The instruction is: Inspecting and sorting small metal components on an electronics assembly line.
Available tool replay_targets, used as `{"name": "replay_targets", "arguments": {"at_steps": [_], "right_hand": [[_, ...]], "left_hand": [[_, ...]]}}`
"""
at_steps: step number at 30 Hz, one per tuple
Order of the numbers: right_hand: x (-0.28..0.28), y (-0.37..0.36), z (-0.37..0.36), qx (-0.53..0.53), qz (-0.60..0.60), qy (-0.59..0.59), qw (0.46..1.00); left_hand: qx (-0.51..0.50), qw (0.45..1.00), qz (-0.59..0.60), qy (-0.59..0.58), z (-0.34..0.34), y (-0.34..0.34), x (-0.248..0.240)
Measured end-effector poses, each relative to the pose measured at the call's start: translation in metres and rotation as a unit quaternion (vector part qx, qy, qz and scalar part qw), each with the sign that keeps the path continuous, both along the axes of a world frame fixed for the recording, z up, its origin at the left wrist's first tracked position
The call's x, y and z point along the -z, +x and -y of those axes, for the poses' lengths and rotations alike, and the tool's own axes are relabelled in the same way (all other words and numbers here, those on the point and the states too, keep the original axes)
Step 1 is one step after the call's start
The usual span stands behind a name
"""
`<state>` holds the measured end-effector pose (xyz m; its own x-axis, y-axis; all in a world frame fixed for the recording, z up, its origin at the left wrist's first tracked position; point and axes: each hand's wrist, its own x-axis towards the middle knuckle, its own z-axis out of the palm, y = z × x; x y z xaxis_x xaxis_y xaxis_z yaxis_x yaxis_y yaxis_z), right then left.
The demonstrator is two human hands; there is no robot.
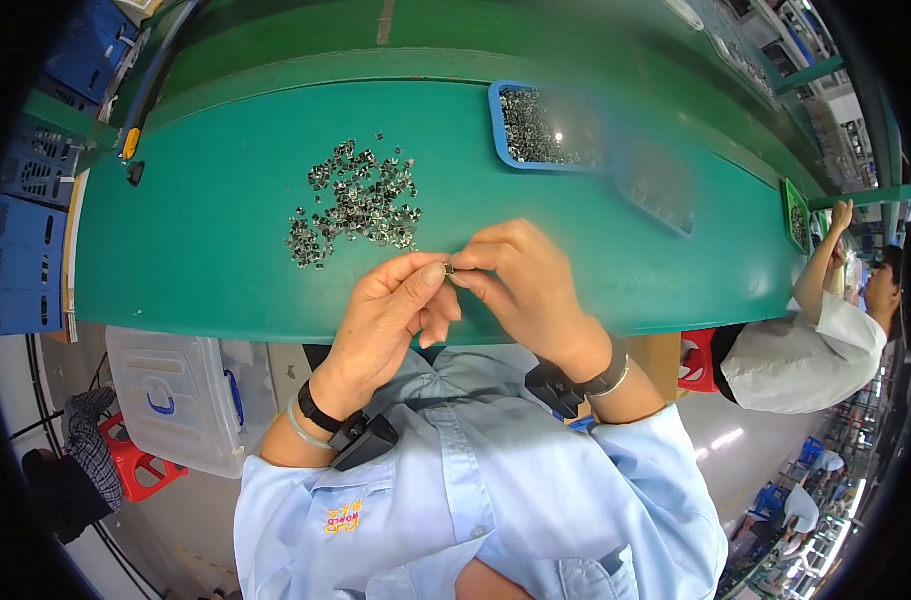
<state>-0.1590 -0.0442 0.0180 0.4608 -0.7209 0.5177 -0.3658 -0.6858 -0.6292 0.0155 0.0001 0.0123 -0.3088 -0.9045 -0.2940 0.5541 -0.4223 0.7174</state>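
My left hand (401, 300) and my right hand (521, 280) meet over the near edge of the green table (216, 290). Between their fingertips sits one small dark, shiny metal part (450, 268), pinched from both sides. Its exact kind is too small to make out. Just beyond my left hand, a loose pile of similar small metal parts (361, 200) is spread on the table top. Farther off to the right stands a blue tray (498, 130) filled with such parts, blurred on its right side.
A second tray (661, 190) shows hazily right of the blue one. A green tray (798, 215) is at the far right, near a seated person (816, 340). A yellow-ended tool (132, 143) lies far left. A clear plastic box (166, 390) stands below the table's left side.
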Motion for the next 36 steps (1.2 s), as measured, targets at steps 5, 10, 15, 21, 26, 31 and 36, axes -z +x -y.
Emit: {"name": "replay_targets", "arguments": {"at_steps": [5,10,15,21,26,31,36], "right_hand": [[0.0000,-0.0009,-0.0024,0.001,-0.032,-0.034,0.999],[0.0018,-0.0013,-0.0050,0.000,0.000,-0.006,1.000],[0.0034,-0.0038,-0.0035,-0.009,-0.012,-0.013,1.000],[0.0054,-0.0055,-0.0033,-0.001,-0.005,-0.012,1.000],[0.0030,-0.0053,-0.0030,-0.003,-0.013,-0.015,1.000],[0.0047,-0.0050,-0.0033,-0.001,-0.003,-0.013,1.000],[0.0048,-0.0047,-0.0053,-0.001,0.011,-0.004,1.000]], "left_hand": [[-0.012,0.999,0.036,-0.014,-0.0021,-0.0004,-0.0002],[-0.017,0.993,0.106,-0.039,-0.0027,0.0005,0.0022],[-0.015,0.990,0.131,-0.048,-0.0010,0.0007,0.0011],[0.003,0.999,0.033,0.005,0.0004,0.0007,-0.0044],[0.019,1.000,0.013,0.007,0.0040,-0.0008,-0.0008],[0.003,1.000,0.008,0.018,0.0053,-0.0028,0.0004],[0.008,1.000,-0.022,0.004,0.0057,-0.0034,0.0049]]}}
